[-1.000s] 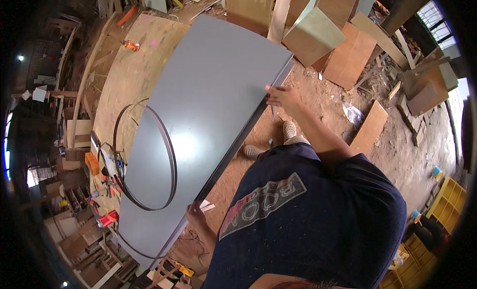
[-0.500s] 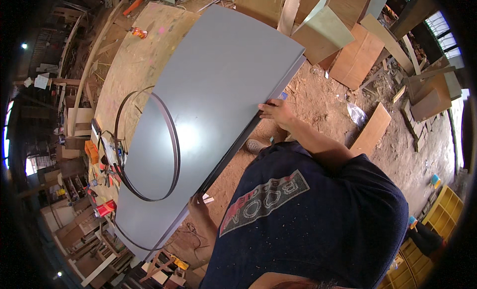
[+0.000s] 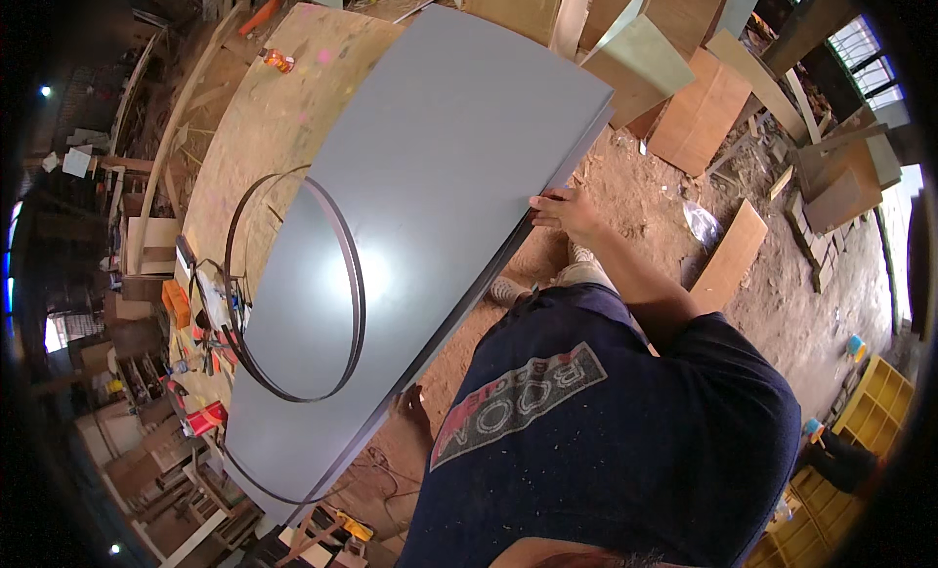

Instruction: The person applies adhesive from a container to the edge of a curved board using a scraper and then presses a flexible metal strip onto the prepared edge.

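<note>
As a pale wooden workbench (image 3: 254,128) supports a smooth grey rectangular panel (image 3: 440,158), a thin dark strip (image 3: 359,304) loops over it; the half-spread right hand (image 3: 570,214) touches the panel's near side, the left hand (image 3: 407,404) beside it, both grips unclear.

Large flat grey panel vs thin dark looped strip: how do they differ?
Colour: the large flat grey panel is pale, with a bright glare spot; the thin dark looped strip is near black-brown.
Shape: the panel is a broad, flat sheet; the strip is narrow and curls into an open loop.
Extent: the panel covers far more area; the strip's loop overlaps only part of it.
Shared: both look plain, unpatterned.
</note>
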`<state>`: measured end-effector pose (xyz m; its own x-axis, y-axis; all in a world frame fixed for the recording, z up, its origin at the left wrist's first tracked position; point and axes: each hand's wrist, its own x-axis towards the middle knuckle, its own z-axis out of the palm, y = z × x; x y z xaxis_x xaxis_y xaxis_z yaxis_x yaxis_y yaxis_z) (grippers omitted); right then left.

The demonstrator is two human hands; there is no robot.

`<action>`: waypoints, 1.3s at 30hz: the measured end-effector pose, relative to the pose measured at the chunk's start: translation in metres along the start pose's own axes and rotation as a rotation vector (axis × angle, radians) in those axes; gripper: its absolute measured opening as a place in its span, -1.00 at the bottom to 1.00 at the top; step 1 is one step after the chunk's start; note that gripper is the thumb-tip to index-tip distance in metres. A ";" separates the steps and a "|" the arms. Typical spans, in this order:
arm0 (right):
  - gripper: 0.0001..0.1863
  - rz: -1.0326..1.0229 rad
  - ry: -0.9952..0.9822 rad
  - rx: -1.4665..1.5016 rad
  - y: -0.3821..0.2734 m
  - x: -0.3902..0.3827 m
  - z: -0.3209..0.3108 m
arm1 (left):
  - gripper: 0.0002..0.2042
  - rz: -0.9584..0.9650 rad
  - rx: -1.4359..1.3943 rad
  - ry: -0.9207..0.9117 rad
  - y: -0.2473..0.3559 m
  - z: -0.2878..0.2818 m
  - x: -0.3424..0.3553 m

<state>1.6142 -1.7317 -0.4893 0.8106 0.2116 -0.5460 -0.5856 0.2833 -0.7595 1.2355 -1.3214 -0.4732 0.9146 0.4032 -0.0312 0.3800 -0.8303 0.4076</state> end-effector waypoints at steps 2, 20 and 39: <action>-0.56 -0.022 -0.008 0.001 0.001 0.001 0.004 | -0.92 0.067 -0.010 0.021 -0.025 0.006 0.001; -0.50 0.035 0.168 0.089 -0.002 0.004 0.000 | -0.91 -0.029 0.050 0.077 -0.014 0.002 0.022; -0.55 -0.172 0.264 0.208 -0.061 0.050 -0.061 | -0.95 -0.067 0.042 0.155 0.003 0.001 0.019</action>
<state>1.6911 -1.7957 -0.4915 0.8553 -0.0961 -0.5092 -0.4071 0.4832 -0.7751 1.2538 -1.3165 -0.4738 0.8559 0.5099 0.0859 0.4475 -0.8136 0.3711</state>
